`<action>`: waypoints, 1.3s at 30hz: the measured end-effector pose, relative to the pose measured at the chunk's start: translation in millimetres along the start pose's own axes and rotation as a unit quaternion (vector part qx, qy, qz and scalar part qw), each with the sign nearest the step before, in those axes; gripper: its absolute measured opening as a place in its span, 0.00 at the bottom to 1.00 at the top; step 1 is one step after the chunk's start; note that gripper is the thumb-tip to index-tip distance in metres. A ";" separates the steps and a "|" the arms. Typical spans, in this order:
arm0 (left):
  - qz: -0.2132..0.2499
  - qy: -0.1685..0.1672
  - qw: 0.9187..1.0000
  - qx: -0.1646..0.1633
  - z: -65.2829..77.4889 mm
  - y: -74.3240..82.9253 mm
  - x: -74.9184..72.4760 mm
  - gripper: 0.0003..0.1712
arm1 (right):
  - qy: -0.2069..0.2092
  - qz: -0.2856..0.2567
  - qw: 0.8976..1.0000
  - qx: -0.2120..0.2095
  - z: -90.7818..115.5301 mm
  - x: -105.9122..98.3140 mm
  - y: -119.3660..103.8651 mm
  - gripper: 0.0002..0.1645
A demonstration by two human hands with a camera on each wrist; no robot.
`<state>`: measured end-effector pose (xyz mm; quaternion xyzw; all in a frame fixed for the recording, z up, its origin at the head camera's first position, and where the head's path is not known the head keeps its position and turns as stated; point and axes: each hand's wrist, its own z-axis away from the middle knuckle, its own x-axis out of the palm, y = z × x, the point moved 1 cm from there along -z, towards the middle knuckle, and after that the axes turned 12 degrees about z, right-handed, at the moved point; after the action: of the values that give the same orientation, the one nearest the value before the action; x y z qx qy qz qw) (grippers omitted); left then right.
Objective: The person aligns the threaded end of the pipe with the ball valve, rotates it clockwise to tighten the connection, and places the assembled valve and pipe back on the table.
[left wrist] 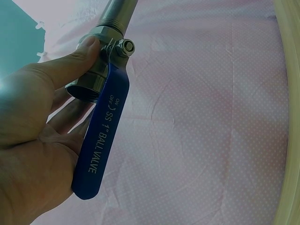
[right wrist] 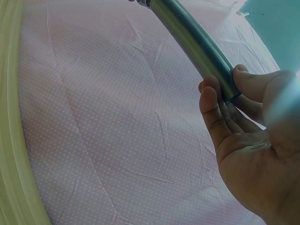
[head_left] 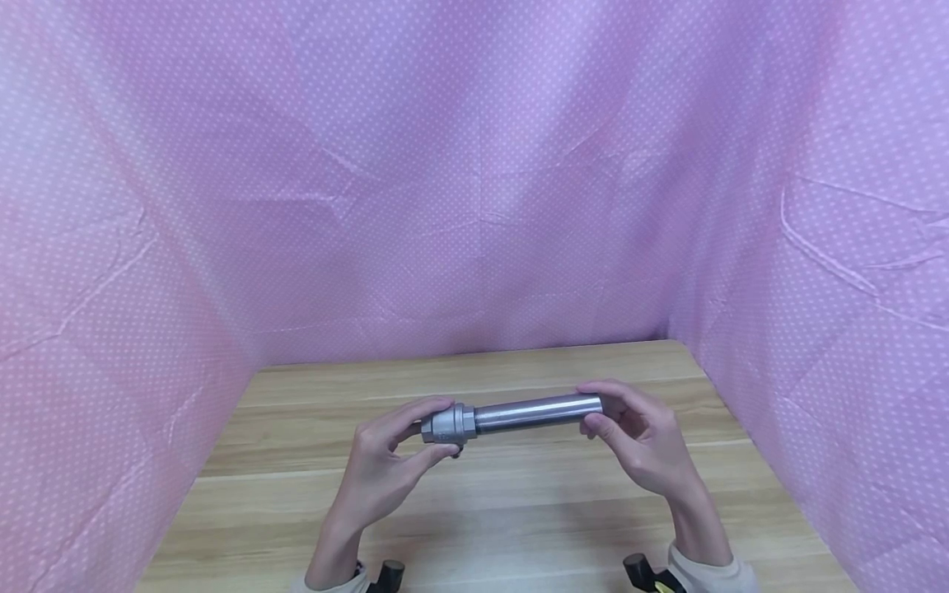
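Pink cloth was hung around the counter. Above it, by the left hand, a ball valve was pinched; by the right hand, the attached pipe. The pair could be dropped if one grip slackened.

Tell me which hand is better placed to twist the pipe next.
Probably the right hand: it grips the metal pipe near its free end, while the left hand grips the ball valve at the other end and could keep it steady.
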<state>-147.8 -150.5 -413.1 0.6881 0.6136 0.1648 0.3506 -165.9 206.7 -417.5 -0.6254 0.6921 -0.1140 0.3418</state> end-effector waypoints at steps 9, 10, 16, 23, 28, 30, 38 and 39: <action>0.000 0.001 1.000 -0.001 0.2 1.7 -0.4 0.35 | -0.003 -0.032 0.999 -0.026 -2.4 1.9 -0.6 0.33; 0.000 0.001 1.000 -0.002 0.2 1.6 -0.3 0.35 | -0.002 -0.033 0.999 -0.027 -2.5 2.0 -0.7 0.33; -0.006 0.001 1.000 -0.007 0.6 2.1 -0.6 0.35 | -0.002 -0.030 0.999 -0.021 -2.0 2.3 -0.9 0.33; -0.009 0.001 1.000 -0.007 0.8 2.3 -0.9 0.35 | -0.001 -0.010 1.000 -0.018 -2.7 2.2 -1.3 0.32; -0.002 -0.001 1.000 -0.003 0.7 2.1 -0.1 0.36 | -0.001 0.003 1.000 -0.013 -1.7 1.7 -0.7 0.30; -0.002 -0.001 1.000 -0.003 0.7 2.0 -0.1 0.36 | -0.002 0.005 1.000 -0.009 -1.2 1.7 -0.6 0.29; -0.006 0.001 1.000 -0.008 0.6 2.3 0.0 0.35 | -0.004 -0.008 1.000 -0.007 -2.1 2.0 -1.1 0.31; -0.006 0.001 1.000 -0.009 0.6 2.4 0.0 0.35 | -0.005 -0.015 1.000 -0.013 -2.4 2.1 -0.8 0.31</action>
<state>-145.7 -150.7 -411.9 0.6809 0.6168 0.1690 0.3569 -166.8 203.9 -415.9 -0.6411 0.6821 -0.1065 0.3353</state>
